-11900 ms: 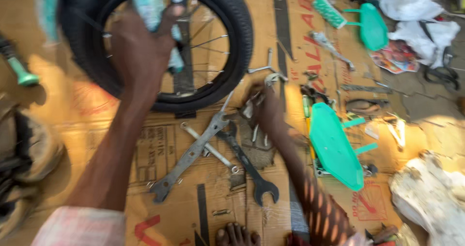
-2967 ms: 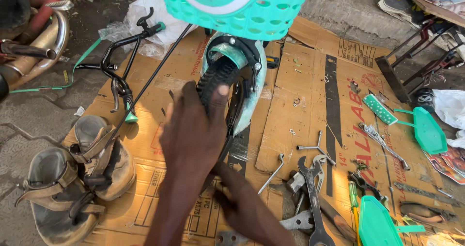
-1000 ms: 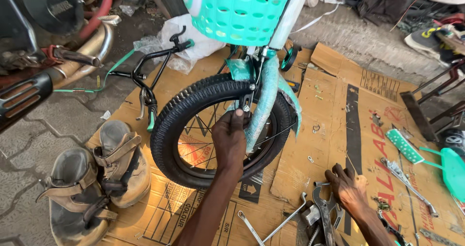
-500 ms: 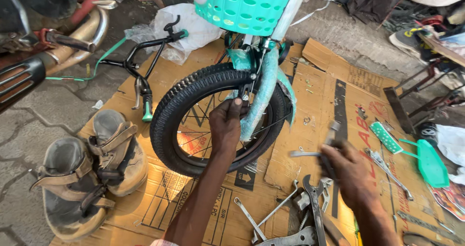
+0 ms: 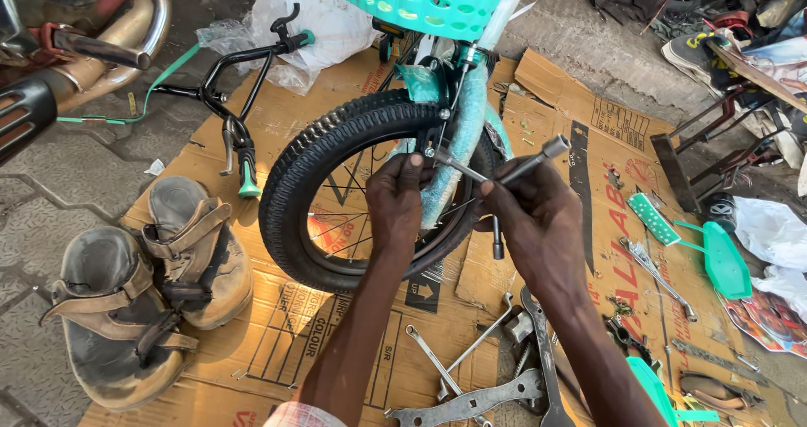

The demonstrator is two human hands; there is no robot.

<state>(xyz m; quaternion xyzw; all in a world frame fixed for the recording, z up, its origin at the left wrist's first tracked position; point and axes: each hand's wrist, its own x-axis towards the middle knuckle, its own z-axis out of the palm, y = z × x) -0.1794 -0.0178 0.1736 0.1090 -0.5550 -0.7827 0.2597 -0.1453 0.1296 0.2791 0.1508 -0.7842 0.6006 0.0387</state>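
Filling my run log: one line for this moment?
left hand: on fork | right hand: holds Y-shaped socket wrench | wheel: on cardboard

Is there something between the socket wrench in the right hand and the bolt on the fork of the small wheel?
Nothing visible blocks it. The right hand holds the three-way socket wrench, and one arm of it already reaches the bolt on the teal fork. The left hand rests beside the bolt, not across it.
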